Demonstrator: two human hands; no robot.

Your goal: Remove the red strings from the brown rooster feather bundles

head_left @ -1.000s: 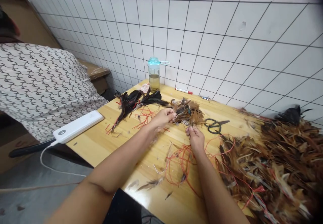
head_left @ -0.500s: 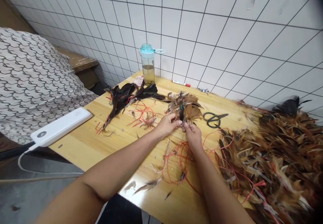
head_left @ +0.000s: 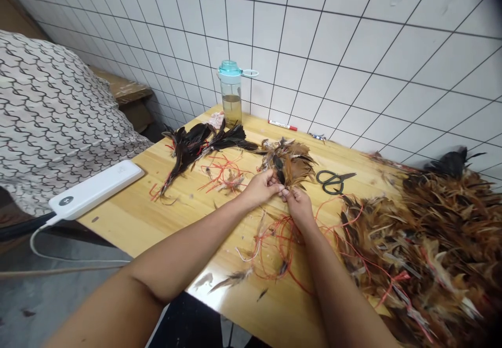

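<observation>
We held both forearms stretched forward, converging. Our left hand [head_left: 261, 188] and right hand [head_left: 298, 206] met fingertip to fingertip, fingers curled and pinched, wrists straight, palms turned inward.

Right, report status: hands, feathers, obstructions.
Left hand and right hand together, both pinching the small brown feather bunch. Red strings tangled under the wrists. Scissors lie apart, untouched.

A wall of white square tiles with dark grout lines [head_left: 353, 49] runs behind the light wooden desk [head_left: 157, 217]. Past the desk's left edge lie a grey concrete floor [head_left: 58, 295], a patterned grey-and-white fabric [head_left: 50, 112] and a brown wooden ledge [head_left: 121, 89]. Lighting is even.
</observation>
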